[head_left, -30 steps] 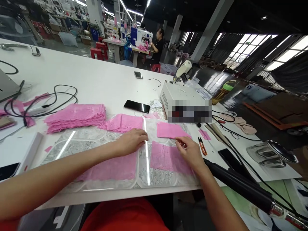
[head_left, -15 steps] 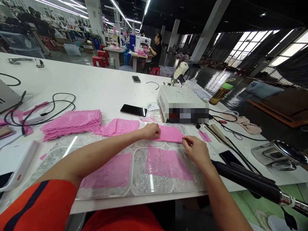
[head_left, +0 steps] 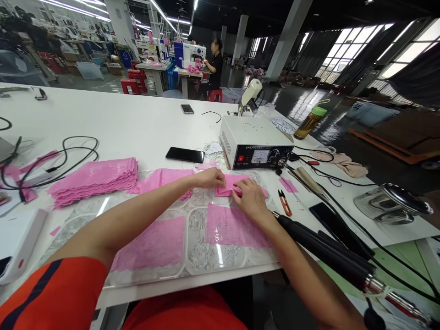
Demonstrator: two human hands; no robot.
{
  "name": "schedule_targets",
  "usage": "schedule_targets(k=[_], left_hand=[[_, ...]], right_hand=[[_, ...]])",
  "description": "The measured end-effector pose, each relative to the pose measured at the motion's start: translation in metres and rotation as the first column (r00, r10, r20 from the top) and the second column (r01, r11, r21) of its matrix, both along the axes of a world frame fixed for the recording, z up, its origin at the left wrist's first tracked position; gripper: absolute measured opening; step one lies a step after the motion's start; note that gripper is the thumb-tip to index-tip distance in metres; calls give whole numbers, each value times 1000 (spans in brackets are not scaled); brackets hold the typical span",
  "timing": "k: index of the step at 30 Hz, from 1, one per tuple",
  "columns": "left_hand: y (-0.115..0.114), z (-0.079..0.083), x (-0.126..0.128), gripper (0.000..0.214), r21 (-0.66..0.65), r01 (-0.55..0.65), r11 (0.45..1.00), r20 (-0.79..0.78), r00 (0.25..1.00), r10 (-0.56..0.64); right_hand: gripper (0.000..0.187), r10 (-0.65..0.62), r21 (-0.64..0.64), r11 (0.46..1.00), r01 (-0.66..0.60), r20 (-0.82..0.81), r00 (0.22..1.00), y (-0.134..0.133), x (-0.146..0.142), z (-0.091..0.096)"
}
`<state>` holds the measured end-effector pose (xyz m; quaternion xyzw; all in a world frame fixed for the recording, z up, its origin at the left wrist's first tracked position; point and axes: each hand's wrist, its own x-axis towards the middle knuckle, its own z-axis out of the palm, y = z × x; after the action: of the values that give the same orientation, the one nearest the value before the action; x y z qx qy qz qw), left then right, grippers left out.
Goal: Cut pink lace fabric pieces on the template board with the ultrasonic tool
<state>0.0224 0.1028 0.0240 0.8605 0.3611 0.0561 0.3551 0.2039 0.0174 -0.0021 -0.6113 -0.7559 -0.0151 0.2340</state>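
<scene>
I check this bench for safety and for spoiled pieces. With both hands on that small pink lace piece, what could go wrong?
The left hand and right hand press the small pink lace piece on a glossy template; it could slip askew. The orange snips lie just right of the right hand and might nick it. The black wand lies against the right forearm and could get knocked.
</scene>
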Motion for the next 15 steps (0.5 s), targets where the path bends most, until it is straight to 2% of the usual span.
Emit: schedule_targets(k=[4, 7, 9, 12, 15], left_hand=[[-2, 14, -2, 18, 2, 38, 999, 46, 998, -38], [-14, 22, -6, 16, -26, 93, 995, 61, 994, -92], [-26, 25, -9, 14, -49, 140, 989, 63, 989, -137], [-50, 25, -13, 10, -86, 229, 970, 49, 973, -225], [-69, 21, -16, 8, -115, 308, 944, 24, 951, -308]], right_hand=[[10, -24, 32, 999, 23, 55, 998, -1, 1, 1], [9, -6, 51, 999, 2, 81, 997, -18, 7, 2], [11, 54, 103, 993, -66, 111, 992, -36, 12, 0], [16, 182, 209, 954, -216, 172, 968, -66, 22, -5], [20, 268, 220, 924, -312, 206, 941, -91, 30, -11]])
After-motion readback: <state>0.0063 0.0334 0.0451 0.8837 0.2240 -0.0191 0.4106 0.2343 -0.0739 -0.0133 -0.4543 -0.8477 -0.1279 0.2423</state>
